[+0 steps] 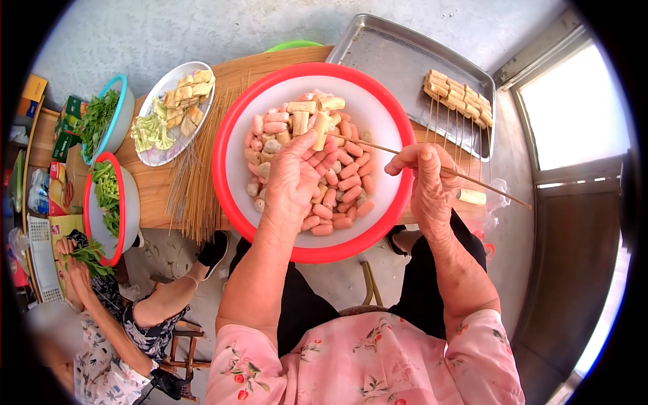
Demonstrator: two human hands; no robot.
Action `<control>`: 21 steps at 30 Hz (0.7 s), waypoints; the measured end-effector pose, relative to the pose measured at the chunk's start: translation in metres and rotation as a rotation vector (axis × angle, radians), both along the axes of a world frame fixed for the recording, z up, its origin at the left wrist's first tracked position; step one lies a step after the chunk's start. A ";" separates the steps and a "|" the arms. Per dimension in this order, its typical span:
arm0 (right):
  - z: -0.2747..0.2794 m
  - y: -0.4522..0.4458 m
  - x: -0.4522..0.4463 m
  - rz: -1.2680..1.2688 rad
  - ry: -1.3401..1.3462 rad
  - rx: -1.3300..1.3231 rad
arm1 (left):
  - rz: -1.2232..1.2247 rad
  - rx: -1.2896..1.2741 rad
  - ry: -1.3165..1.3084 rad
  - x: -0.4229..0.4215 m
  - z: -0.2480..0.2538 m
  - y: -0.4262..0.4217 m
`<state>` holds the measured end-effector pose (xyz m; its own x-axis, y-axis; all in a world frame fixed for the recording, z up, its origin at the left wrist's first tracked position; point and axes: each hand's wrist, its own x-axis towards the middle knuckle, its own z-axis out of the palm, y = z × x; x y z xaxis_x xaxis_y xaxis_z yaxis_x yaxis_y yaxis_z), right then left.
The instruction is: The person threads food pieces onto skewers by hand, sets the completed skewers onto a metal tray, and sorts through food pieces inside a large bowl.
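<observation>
My left hand [291, 172] pinches a pale yellow bean curd roll [320, 133] between thumb and fingers, above the big bowl. A thin bamboo skewer [381, 148] is gripped in my right hand [430, 177], its tip end meeting the roll; whether it has gone through I cannot tell. Below my hands, the red-rimmed white bowl [228, 158] holds small pink sausages [347, 182], pale greyish balls [272, 146] and more bean curd rolls [300, 108]. Another pale roll piece [471, 196] lies just right of my right hand.
Loaded skewers [457, 96] lie on a metal tray [385, 50] at upper right. Bare skewers [196, 182] spread left of the bowl, near a plate [154, 156] of cut food. Basins of greens [101, 121] stand farther left. A co-worker's hands [74, 270] hold greens at lower left.
</observation>
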<state>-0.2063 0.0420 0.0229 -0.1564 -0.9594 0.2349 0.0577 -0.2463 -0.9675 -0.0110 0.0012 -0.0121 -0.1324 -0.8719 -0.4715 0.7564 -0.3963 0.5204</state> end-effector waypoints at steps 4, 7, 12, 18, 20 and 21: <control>-0.003 -0.003 0.000 -0.027 -0.031 0.055 | -0.014 0.017 0.040 0.001 0.002 0.001; -0.006 -0.005 0.001 0.007 -0.023 0.038 | -0.010 0.018 0.038 0.001 0.003 0.002; -0.010 -0.009 0.003 -0.022 -0.104 0.086 | 0.007 0.047 0.099 0.000 0.002 0.004; -0.006 -0.005 0.023 0.031 -0.217 0.165 | -0.076 0.016 0.087 -0.010 0.007 0.014; -0.009 -0.003 0.028 0.039 -0.244 0.105 | -0.054 0.016 0.134 -0.018 0.005 0.019; -0.007 -0.003 0.029 0.030 -0.277 0.116 | -0.055 0.004 0.124 -0.017 0.004 0.018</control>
<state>-0.1772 0.0394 0.0156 -0.1703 -0.9824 0.0762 0.3293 -0.1296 -0.9353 -0.0284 0.0196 -0.0079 -0.2374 -0.8599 -0.4519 0.7919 -0.4408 0.4227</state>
